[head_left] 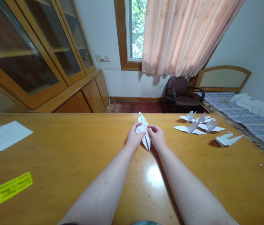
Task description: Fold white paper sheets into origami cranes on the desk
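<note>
A white folded paper, a long diamond with a pointed far end and a split near end, is held just above the wooden table. My left hand grips its left edge, thumb on top and fingers at the side. On the right edge, my right hand pinches the paper between thumb and fingertips. The fingers beneath the paper are hidden. Off to the right stand several finished paper cranes, with one crane nearer to me.
White paper sheets lie at the table's left, with a yellow printed strip closer to me. Beyond the far edge are a brown office chair and a glass-door cabinet. A bed is at the right.
</note>
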`<state>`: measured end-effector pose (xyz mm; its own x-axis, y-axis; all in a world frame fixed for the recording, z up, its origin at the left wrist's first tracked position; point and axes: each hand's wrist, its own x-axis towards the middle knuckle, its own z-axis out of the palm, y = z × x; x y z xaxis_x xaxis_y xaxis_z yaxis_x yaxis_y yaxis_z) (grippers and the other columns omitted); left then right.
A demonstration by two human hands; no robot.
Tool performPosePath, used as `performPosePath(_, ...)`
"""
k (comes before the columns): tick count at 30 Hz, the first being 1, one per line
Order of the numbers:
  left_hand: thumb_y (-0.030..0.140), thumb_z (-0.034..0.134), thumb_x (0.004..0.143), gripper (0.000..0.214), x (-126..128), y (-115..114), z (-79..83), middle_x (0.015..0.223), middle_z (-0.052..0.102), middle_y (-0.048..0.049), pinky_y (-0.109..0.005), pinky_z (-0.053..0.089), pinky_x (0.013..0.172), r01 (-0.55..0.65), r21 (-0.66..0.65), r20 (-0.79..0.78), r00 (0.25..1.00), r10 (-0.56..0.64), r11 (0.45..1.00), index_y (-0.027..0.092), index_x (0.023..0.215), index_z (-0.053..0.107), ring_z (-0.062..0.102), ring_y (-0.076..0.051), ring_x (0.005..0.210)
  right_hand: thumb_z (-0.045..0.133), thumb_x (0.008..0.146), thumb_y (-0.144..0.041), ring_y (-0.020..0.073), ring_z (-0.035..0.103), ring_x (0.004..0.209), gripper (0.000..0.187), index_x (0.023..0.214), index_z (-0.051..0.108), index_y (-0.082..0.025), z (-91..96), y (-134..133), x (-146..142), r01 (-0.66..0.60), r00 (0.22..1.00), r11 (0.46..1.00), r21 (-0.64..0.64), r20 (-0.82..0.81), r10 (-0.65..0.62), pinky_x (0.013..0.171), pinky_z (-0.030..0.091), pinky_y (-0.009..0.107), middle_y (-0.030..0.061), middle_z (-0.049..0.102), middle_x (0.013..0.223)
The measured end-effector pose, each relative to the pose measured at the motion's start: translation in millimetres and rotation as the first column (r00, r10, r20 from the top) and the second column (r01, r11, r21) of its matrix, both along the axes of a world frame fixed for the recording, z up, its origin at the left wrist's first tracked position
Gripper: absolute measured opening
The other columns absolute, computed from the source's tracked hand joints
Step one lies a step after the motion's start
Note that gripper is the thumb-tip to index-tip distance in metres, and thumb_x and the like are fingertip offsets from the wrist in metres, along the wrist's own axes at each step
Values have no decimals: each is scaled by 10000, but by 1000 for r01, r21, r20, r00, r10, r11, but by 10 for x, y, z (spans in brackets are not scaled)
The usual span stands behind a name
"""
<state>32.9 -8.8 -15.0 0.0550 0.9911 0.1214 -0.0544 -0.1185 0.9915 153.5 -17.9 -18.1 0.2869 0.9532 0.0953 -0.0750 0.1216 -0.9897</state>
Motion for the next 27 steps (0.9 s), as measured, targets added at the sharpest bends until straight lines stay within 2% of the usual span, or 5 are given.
performPosePath(6,109,690,574,576,-8,-58,54,1053,617,-71,-326,441,849,-73,21,-135,988,75,997,215,1123,548,579,-217,931,706,561,-247,188,617,764,489,1031,598,-165,29,-20,-15,-43,998,999,-24,53,45,714,495,323,60,672,886)
performPosePath(11,101,645,603,525,-10,-55,22,1102,604,-72,-358,392,927,-92,65,-174,979,102,994,219,1109,570,543,-245,1019,677,586,-243,188,617,752,452,1025,612,-158,4,-5,-9,10,988,999,-48,156,-3,718,495,331,64,676,884)
performPosePath(20,105,529,714,359,15,31,35,1041,646,-79,-294,495,737,-12,-107,174,984,30,994,187,1063,520,634,-173,854,686,606,-279,183,607,778,520,1103,589,-162,-10,-3,-13,-45,982,999,-16,181,47,736,486,333,72,674,939)
performPosePath(23,122,571,702,346,9,31,50,972,666,-84,-277,498,686,-3,-126,195,980,28,992,176,1039,510,648,-165,784,628,670,-300,173,597,770,415,1064,609,-171,-33,19,-7,-24,988,1000,2,149,24,730,482,323,67,669,940)
performPosePath(27,148,637,660,369,-4,24,41,852,678,-59,-264,489,662,-18,-93,169,985,34,995,175,1002,501,646,-165,745,615,685,-319,169,586,768,255,898,632,-179,-53,41,6,44,996,997,61,75,-48,732,471,310,45,658,862)
